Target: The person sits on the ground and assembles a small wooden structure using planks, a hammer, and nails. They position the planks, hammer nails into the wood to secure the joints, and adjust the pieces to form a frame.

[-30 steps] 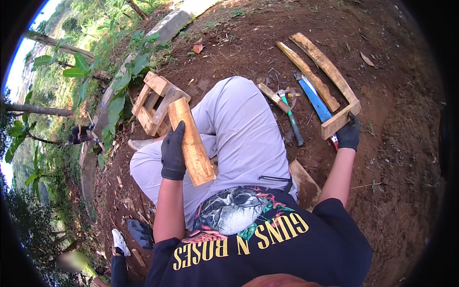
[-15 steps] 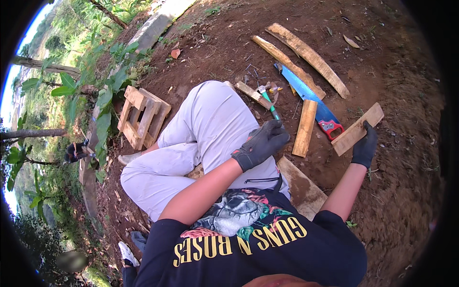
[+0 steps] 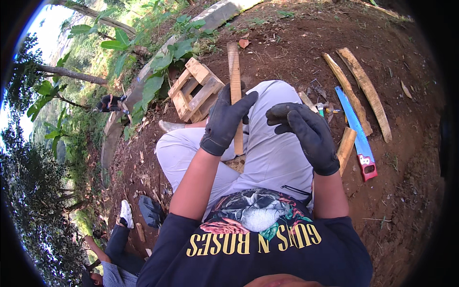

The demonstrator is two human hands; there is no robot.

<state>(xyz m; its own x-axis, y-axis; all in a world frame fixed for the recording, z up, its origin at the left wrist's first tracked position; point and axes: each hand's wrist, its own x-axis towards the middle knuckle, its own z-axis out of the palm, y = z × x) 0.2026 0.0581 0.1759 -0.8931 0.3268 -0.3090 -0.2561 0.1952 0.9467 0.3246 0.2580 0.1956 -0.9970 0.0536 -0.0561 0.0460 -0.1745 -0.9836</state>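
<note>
My left hand (image 3: 226,122), in a dark work glove, is closed around a narrow wooden board (image 3: 234,64). The board stands lengthwise over my lap, its far end reaching beyond my knees and its near end showing below the glove. To the right, my gloved right hand (image 3: 311,138) hangs over my thigh with bent fingers apart, holding nothing. Past that hand lie a short wooden plank (image 3: 346,146), a hand saw (image 3: 356,126) with a blue blade and red handle, and a hammer (image 3: 320,110), partly hidden behind my knee.
A small slatted wooden frame (image 3: 197,92) rests on the soil beyond my left leg. Two long curved wood strips (image 3: 367,88) lie at the right. Another person (image 3: 114,253) sits at the lower left, and one more (image 3: 111,103) is farther off by a concrete curb (image 3: 143,79).
My left hand has taken hold of the board that my right hand held at the right; it is now over my lap. The right hand has let go and moved inward. The view has turned left.
</note>
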